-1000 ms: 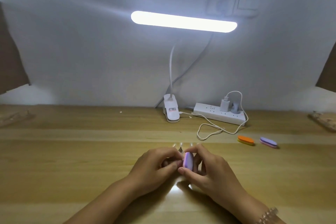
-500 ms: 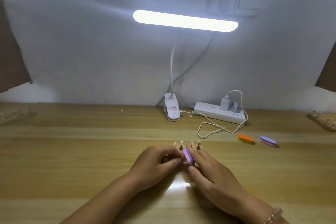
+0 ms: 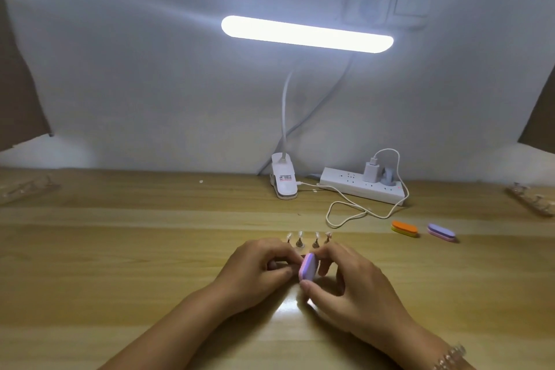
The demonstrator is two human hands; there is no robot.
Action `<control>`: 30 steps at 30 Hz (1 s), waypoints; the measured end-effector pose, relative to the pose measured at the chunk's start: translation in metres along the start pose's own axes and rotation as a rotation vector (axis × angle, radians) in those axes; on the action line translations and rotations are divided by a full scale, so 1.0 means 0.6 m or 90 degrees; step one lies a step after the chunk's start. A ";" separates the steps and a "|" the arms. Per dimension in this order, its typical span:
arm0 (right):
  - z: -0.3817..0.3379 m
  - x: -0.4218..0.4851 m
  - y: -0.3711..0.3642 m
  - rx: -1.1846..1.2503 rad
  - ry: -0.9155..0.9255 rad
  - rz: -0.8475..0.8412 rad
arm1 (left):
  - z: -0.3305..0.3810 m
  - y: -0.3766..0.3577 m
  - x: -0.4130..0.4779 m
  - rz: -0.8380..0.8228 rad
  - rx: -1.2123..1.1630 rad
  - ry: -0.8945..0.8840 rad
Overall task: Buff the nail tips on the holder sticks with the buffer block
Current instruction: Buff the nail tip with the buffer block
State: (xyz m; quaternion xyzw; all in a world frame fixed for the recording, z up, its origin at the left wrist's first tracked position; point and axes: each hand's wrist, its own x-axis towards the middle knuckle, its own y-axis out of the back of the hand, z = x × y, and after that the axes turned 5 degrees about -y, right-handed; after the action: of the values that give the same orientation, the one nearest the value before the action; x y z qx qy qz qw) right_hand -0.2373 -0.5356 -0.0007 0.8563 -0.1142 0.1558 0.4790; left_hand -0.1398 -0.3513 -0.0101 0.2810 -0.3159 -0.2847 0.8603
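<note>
Head view: pinching buffer block (image 3: 308, 268) w/ R hand (image 3: 351, 288) grip, mid desk (image 3: 120, 249) nr front edge; L hand (image 3: 255, 272) grip curled beside block, contents hidden, can't tell. Nail tips (image 3: 300, 234) on holder sticks (image 3: 299, 243) just toward back edge. Prob best: light short strokes, block flat, stick braced.

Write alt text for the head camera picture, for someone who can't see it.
Over a wooden table, the right hand pinches a purple buffer block against the curled fingers of the left hand, which hide whatever they hold. Four nail tips on holder sticks stand behind them; a clip lamp, a power strip and two spare buffers sit farther back.
</note>
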 end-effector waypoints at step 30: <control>0.008 0.011 -0.001 0.003 -0.023 0.072 | 0.008 -0.005 -0.005 0.027 0.040 -0.035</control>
State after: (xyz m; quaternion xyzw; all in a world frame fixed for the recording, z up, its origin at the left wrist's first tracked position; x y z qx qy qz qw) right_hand -0.2302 -0.5398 -0.0012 0.8524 -0.1705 0.1673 0.4652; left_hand -0.1462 -0.3530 -0.0101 0.2928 -0.3544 -0.2641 0.8479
